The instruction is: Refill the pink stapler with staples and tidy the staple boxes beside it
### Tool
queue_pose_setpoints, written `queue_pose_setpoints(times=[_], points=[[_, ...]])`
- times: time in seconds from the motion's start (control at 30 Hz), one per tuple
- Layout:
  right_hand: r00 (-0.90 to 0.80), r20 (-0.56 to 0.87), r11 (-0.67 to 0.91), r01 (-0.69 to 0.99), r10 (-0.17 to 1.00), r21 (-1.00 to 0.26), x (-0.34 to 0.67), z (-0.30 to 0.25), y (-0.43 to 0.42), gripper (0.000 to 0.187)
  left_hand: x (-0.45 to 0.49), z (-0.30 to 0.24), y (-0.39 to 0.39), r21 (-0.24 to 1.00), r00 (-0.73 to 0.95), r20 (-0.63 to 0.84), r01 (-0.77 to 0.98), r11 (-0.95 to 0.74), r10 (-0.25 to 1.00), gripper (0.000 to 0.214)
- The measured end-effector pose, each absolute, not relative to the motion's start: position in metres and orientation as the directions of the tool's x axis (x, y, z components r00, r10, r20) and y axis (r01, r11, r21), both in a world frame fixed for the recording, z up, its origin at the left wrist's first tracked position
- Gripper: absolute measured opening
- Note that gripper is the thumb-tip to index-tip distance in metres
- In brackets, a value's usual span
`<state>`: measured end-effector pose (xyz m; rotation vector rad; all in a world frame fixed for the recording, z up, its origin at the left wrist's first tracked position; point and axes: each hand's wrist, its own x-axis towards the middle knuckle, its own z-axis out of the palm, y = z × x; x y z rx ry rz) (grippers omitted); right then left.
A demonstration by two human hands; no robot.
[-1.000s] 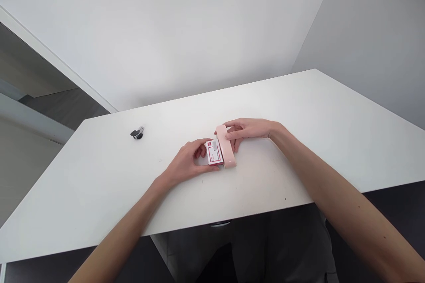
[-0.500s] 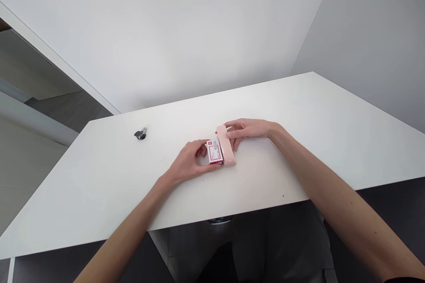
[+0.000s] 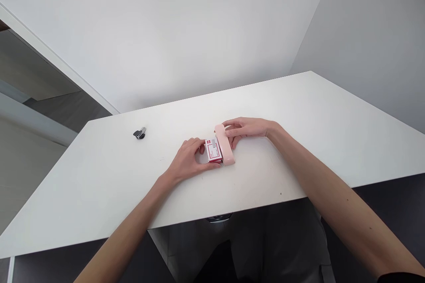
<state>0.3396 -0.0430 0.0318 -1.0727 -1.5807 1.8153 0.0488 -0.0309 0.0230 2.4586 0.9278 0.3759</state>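
Note:
A small white box with red edges and printing (image 3: 213, 151) lies on the white table (image 3: 99, 190), its right side against a long pink stapler (image 3: 225, 145) with rounded ends. My left hand (image 3: 187, 159) grips the box from the left, the thumb along its near side and the fingers at its far side. Beyond the stapler's far half, my right hand (image 3: 247, 128) holds it with the thumb on its right side and the index finger near its far end. The other right fingers are curled and partly hidden.
A small black and silver object, probably a staple remover (image 3: 140, 133), lies at the table's far left. A white wall (image 3: 199, 31) rises behind the table, and a grey wall (image 3: 372, 40) stands at the right. The table's front edge runs just before my body.
The whole view has shifted slightly. Both hands keep their hold, and the box and stapler stay side by side with hardly any movement.

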Motion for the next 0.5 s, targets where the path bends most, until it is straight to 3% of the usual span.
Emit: queue_pose_setpoints(times=[0.17,0.23,0.3,0.37,0.5], points=[[-0.562,-0.242,-0.203,0.133,0.791,-0.97,0.339,0.033,-0.044,0.058,0.035,0.024,-0.027,0.573,0.737,0.13,0.49,-0.657,0.663,0.084],[-0.567,-0.242,-0.205,0.13,0.787,-0.97,0.34,0.032,-0.043,0.057,0.014,0.025,-0.016,0.554,0.681,0.208,0.509,-0.658,0.702,0.078],[-0.561,-0.255,-0.22,0.131,0.787,-0.967,0.341,0.031,-0.042,0.055,-0.017,0.025,0.0,0.473,0.506,0.359,0.626,-0.62,0.784,0.055],[-0.54,-0.272,-0.244,0.124,0.796,-0.962,0.342,0.029,-0.041,0.055,-0.052,0.025,0.018,0.351,0.319,0.495,0.777,-0.522,0.808,0.049],[-0.519,-0.271,-0.268,0.082,0.81,-0.96,0.342,0.028,-0.041,0.054,-0.105,0.028,0.034,0.242,0.267,0.414,0.889,-0.388,0.87,0.059]])
